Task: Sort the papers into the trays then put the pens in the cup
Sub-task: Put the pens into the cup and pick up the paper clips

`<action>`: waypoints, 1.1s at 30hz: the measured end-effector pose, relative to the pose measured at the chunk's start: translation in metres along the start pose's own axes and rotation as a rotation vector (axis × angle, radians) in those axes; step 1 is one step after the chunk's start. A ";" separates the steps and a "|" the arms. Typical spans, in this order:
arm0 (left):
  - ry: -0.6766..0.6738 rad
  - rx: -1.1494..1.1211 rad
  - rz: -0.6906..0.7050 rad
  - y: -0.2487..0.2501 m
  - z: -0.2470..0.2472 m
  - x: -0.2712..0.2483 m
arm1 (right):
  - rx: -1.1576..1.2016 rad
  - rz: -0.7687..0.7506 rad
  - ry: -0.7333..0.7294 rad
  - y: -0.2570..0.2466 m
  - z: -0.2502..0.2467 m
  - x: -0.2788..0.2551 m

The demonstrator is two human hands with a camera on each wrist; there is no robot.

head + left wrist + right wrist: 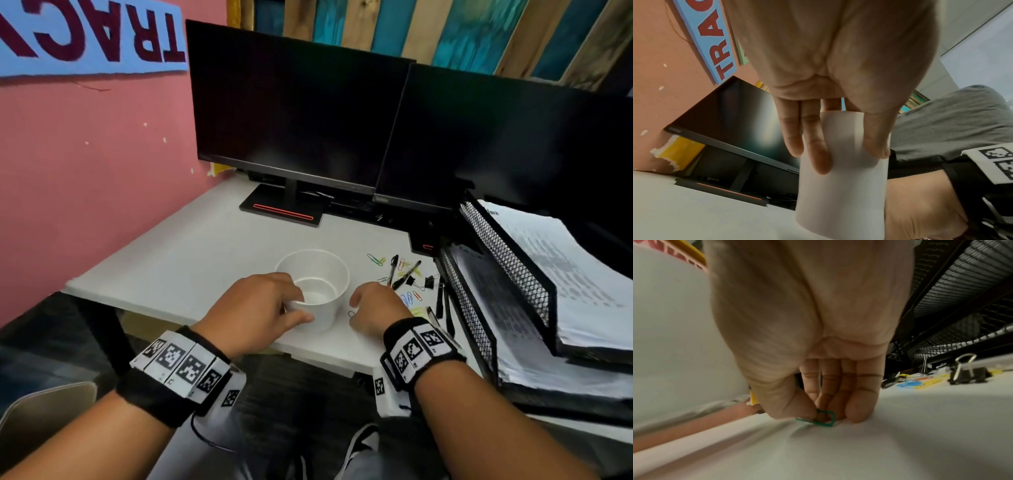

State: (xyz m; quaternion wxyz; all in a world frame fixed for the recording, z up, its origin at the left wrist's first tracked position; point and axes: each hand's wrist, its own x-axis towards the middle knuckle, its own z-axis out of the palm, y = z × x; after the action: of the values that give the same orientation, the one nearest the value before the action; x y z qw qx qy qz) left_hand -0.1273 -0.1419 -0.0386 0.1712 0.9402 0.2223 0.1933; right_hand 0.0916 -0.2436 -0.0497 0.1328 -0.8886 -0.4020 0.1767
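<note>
Both forearms reach forward side by side, each wrist wrapped in a black band (pixel 181 373) carrying square printed markers. The left hand (pixel 253 315) is turned palm inward, its fingers (pixel 813 146) curved round one side of what it holds and the thumb pressed on the opposite side. The right hand (pixel 375 313) sits just beside it, knuckles up, palm facing down. Its fingers (pixel 859 405) are bunched and curled, tips down on the surface beneath, thumb and forefinger pinched together on something small.
</note>
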 end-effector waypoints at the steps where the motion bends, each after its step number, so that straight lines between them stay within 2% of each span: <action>1: -0.007 0.001 0.008 0.002 0.002 -0.001 | 0.038 0.009 -0.002 0.004 -0.002 -0.001; 5: -0.031 0.011 0.030 0.013 0.008 -0.001 | 0.305 0.098 0.043 0.032 -0.022 0.004; 8: -0.038 0.001 0.046 0.021 0.010 0.000 | 0.172 0.172 0.077 0.065 -0.036 0.012; 9: -0.042 -0.008 0.052 0.024 0.011 0.000 | 0.102 0.158 0.138 0.074 -0.039 0.012; 11: -0.050 -0.022 0.061 0.028 0.011 0.001 | 0.263 0.233 0.201 0.083 -0.046 0.015; 13: -0.052 -0.019 0.066 0.032 0.011 0.002 | 0.173 0.224 0.223 0.090 -0.046 0.019; 17: -0.057 -0.002 0.060 0.038 0.012 0.005 | -0.047 0.239 0.134 0.087 -0.041 0.021; 19: -0.059 -0.010 0.048 0.039 0.012 0.005 | -0.140 0.199 0.099 0.085 -0.041 0.020; 24: -0.078 0.009 0.033 0.040 0.015 0.007 | -0.261 0.154 0.083 0.079 -0.037 0.021; 28: -0.091 0.018 0.026 0.040 0.015 0.007 | -0.302 0.148 0.105 0.075 -0.035 0.026; 33: -0.086 0.030 0.024 0.041 0.014 0.008 | -0.277 0.092 0.013 0.070 -0.033 0.030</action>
State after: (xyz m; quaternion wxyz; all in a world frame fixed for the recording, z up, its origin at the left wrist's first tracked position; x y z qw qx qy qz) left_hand -0.0998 -0.1760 -0.0317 0.1639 0.9527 0.2064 0.1513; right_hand 0.1704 -0.2686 -0.0529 0.0032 -0.9171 -0.3803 0.1198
